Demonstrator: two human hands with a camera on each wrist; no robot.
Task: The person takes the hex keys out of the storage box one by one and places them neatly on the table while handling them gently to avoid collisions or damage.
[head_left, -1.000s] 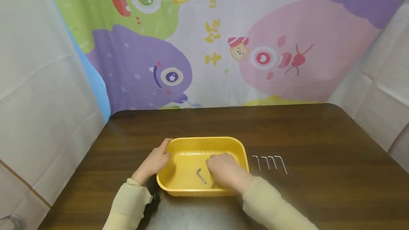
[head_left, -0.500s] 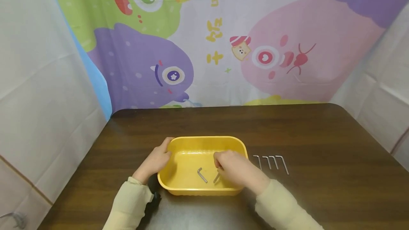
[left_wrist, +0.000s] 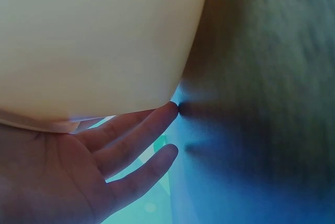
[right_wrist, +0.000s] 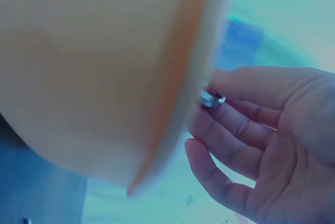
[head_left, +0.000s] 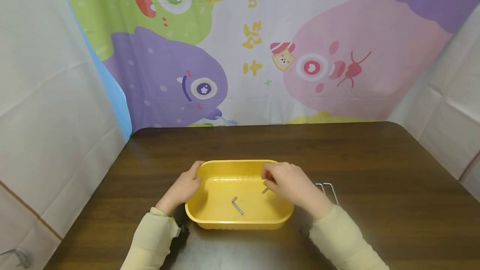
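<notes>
A yellow plastic tray [head_left: 240, 223] stands on the dark wooden table. My left hand [head_left: 184, 188] holds its left side at the rim; the left wrist view shows fingers [left_wrist: 138, 135] along the outer wall. Above the tray's right part, my right hand [head_left: 290, 182] pinches a metal hex key [head_left: 265, 189], its short end [right_wrist: 213, 99] glinting between thumb and fingers in the right wrist view. Another hex key [head_left: 237, 206] lies on the tray floor. Right of the tray, more hex keys [head_left: 331, 192] lie on the table, some hidden behind my right hand.
The table [head_left: 375, 166] extends around the tray, with its far edge against a cartoon-printed curtain [head_left: 258, 107]. Pale cloth [head_left: 56, 95] hangs along the left side. A dark object [head_left: 180, 236] sits under the left sleeve.
My right hand has risen from the tray floor and moved right and away from me, carrying a hex key toward the right rim. My left hand stays on the tray.
</notes>
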